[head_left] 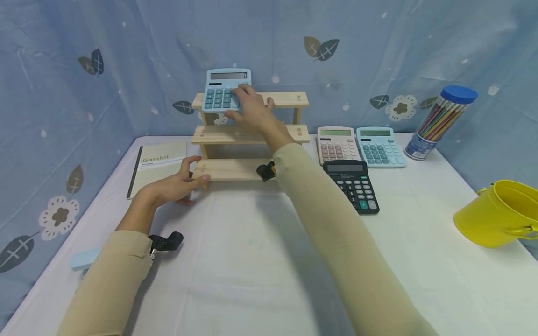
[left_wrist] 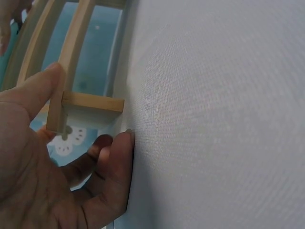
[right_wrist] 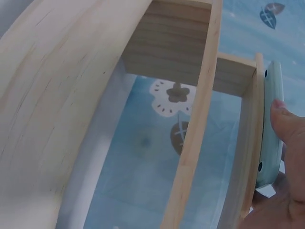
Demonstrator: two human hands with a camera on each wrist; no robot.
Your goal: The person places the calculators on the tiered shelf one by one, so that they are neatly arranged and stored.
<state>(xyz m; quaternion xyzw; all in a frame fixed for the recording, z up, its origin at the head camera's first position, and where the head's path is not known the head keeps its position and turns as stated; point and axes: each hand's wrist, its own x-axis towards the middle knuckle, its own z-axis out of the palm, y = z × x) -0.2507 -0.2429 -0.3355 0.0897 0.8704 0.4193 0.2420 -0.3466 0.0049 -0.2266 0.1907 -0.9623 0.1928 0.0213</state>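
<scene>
A three-step wooden shelf point(head_left: 233, 169) stands at the back of the table. My left hand point(head_left: 171, 185) grips the left end of its lowest step; the left wrist view shows the thumb point(left_wrist: 45, 86) on the plank and the other fingers bent below it. On the top step, a light blue calculator point(head_left: 217, 97) leans back with its keys facing me. My right hand point(head_left: 253, 111) holds this calculator by its lower right part, covering some keys. In the right wrist view, the calculator's edge point(right_wrist: 272, 129) sits against the top plank, with the thumb on its face.
Right of the shelf lie a pink calculator point(head_left: 336, 144), another blue calculator point(head_left: 380, 147) and a black calculator point(head_left: 357, 198). A pencil jar point(head_left: 437, 123) and a tipped yellow bucket point(head_left: 487, 219) stand farther right. A notebook point(head_left: 157, 163) and a pale blue object point(head_left: 84, 259) lie left.
</scene>
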